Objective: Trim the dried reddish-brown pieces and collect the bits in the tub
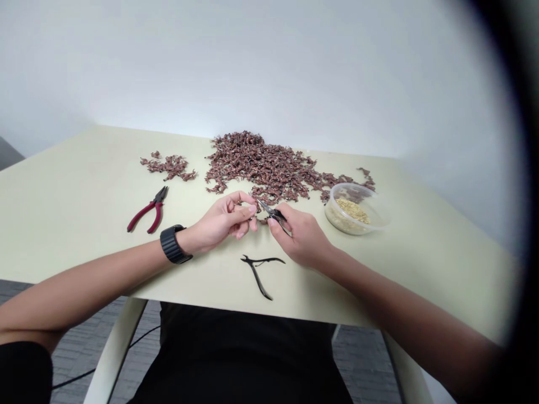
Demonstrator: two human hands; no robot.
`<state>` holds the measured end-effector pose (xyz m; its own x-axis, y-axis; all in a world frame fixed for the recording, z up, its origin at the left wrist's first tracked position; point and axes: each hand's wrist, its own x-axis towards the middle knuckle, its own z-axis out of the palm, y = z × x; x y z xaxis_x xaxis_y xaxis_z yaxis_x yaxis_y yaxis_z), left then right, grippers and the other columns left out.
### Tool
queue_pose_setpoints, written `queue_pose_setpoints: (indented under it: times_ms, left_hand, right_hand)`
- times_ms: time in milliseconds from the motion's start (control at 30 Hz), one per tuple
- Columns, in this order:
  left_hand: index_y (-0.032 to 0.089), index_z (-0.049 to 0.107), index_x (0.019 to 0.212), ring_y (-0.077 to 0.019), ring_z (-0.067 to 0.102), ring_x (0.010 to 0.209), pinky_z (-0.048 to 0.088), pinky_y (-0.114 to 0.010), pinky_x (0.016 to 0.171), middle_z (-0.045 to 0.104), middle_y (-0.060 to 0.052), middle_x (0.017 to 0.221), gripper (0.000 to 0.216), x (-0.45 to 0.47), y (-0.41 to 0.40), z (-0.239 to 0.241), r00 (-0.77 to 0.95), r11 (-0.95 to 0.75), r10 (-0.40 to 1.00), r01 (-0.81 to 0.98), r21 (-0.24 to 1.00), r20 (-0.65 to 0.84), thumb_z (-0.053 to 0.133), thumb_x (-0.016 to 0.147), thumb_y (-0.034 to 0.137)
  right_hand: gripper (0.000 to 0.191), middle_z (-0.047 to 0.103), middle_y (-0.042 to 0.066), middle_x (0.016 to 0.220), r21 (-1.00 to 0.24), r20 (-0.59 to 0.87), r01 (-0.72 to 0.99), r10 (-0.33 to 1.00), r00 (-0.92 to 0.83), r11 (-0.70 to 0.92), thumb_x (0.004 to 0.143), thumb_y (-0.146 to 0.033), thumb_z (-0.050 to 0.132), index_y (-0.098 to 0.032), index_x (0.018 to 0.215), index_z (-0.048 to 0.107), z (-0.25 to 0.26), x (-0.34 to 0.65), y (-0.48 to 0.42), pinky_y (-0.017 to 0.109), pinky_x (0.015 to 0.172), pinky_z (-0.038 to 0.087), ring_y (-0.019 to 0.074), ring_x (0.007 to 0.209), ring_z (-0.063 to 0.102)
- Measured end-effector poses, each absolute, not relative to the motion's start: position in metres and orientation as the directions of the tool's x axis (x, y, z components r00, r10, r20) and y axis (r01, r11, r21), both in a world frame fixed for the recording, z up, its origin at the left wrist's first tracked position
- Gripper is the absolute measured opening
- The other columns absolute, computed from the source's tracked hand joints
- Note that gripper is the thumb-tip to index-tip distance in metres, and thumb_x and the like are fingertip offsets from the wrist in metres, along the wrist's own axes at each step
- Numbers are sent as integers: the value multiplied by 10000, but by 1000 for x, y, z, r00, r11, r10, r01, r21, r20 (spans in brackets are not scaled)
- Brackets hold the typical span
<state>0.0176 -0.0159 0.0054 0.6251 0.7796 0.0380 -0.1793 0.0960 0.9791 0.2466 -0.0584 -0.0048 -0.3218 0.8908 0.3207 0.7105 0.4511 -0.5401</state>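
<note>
My left hand, with a black band on its wrist, pinches a small reddish-brown piece like those in the pile; its exact shape is too small to make out. My right hand is closed around a pair of pliers with dark handles. The pliers' metal jaws meet the piece at my left fingertips. Just beyond both hands lies a large pile of small reddish-brown pieces with thin wire-like ends. Nearer to me, black nippers rest on the table with their handles spread.
Red-handled pliers lie at the left of the table, below a smaller heap of brown pieces. On the right stands a clear round plastic tub holding small gold-coloured bits. A pale wall rises behind the table.
</note>
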Motion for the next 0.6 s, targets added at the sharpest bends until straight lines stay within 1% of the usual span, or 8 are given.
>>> queue_pose_setpoints:
  times_ms: [133,233,267,333,400,433,500,600]
  left_hand:
    - [214,433,1116,-75,520,461,379,-181,474,704,4,721,287,20,-22,-1,554,-165,816,-49,985,164,628,1010,395]
    - [210,427,1176,-99,585,536,429,-202,544,701,3,732,266,18,-21,-8,502,-457,806,192,868,313,583,1033,371]
    - [201,439,1204,-117,627,592,453,-217,582,711,-13,762,260,15,-19,-10,513,-565,774,297,770,370,570,1038,352]
    - [175,480,1227,-159,680,684,466,-249,610,727,-62,841,241,9,-10,-15,582,-743,667,469,478,466,533,1046,325]
    - [151,522,1255,-189,689,707,456,-271,591,725,-98,865,239,3,-1,-18,710,-840,531,512,178,462,456,1064,280]
    - [146,526,1281,-200,701,741,466,-278,605,730,-109,887,258,2,3,-19,758,-860,491,501,98,428,437,1066,257]
    - [154,523,1277,-200,701,717,466,-279,602,732,-97,855,258,1,8,-19,713,-828,535,549,113,454,441,1065,278]
    - [186,474,1275,-181,703,697,466,-263,615,753,-64,857,261,5,10,-18,551,-713,698,588,381,457,499,1042,302]
  right_hand:
    - [311,439,-32,670,-796,155,543,957,-244,267,1026,-459,472,-220,827,465,-4,235,-65,281,579,288,134,608,396]
    - [349,359,-42,679,-969,-149,229,954,-261,-89,1013,-523,453,-219,845,491,3,230,-67,234,478,210,107,553,270]
    - [361,320,-52,676,-962,-272,109,911,-311,-250,1001,-548,456,-218,861,498,7,231,-66,219,447,161,99,536,205]
    - [396,259,-68,669,-841,-454,-65,765,-456,-538,966,-590,480,-208,861,500,16,235,-62,195,413,79,90,532,115]
    - [388,242,-71,668,-710,-505,-126,626,-595,-693,942,-572,510,-193,859,514,23,241,-57,174,396,43,84,534,98]
    - [380,244,-71,666,-678,-504,-143,598,-624,-721,934,-559,524,-187,858,520,24,244,-53,167,391,37,81,533,98]
    - [382,274,-65,663,-690,-484,-189,638,-599,-699,921,-559,544,-182,859,530,21,246,-49,162,387,50,78,528,112]
    - [397,381,-45,690,-870,-333,-241,873,-357,-430,924,-593,561,-201,877,532,10,245,-48,172,395,121,76,516,161]
